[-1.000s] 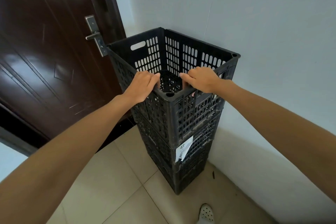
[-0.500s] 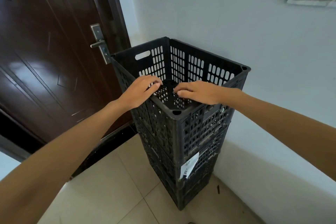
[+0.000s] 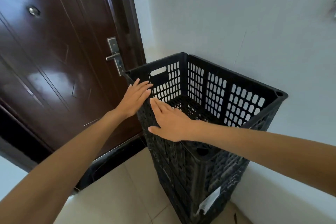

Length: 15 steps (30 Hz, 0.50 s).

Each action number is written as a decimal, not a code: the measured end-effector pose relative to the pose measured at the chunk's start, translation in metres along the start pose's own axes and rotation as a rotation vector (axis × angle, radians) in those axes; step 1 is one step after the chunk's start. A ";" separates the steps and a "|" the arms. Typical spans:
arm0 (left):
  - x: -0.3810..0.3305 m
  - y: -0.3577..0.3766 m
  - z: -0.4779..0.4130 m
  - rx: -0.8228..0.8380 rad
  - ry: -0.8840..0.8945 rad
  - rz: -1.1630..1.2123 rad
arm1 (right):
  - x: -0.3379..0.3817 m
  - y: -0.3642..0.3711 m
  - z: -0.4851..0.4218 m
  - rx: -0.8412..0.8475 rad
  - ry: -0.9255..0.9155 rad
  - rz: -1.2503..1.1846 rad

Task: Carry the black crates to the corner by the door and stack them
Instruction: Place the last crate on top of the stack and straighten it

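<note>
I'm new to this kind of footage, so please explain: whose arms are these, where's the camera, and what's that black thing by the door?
There is no machine here: a person wears a wide-angle camera on the head, so you look down along their own bare arms. The black thing is a stack of crates standing on the tiled floor in the corner between the brown door and the pale wall. The left hand and right hand lie flat, fingers straight, on the door-side rim of the top crate. Neither hand grips anything.
</note>
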<state>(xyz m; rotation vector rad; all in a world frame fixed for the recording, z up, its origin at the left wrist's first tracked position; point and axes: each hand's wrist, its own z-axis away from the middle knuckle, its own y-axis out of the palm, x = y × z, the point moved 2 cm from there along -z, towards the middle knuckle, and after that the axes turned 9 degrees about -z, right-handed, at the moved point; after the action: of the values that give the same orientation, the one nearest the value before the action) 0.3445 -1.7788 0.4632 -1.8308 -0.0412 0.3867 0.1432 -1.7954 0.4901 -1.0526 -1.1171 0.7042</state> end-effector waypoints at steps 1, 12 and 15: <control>0.004 0.000 -0.004 -0.003 0.038 -0.022 | -0.001 0.003 -0.003 -0.019 0.000 -0.024; 0.023 -0.006 -0.021 0.210 0.356 -0.081 | -0.004 0.000 -0.005 0.055 0.077 0.090; 0.037 -0.020 -0.032 0.256 0.386 -0.022 | 0.002 -0.021 -0.029 0.017 0.148 0.111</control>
<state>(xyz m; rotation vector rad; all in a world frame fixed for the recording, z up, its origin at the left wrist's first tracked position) 0.3918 -1.7948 0.4806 -1.6211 0.2439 0.0154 0.1700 -1.8106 0.5077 -1.1406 -0.9296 0.7103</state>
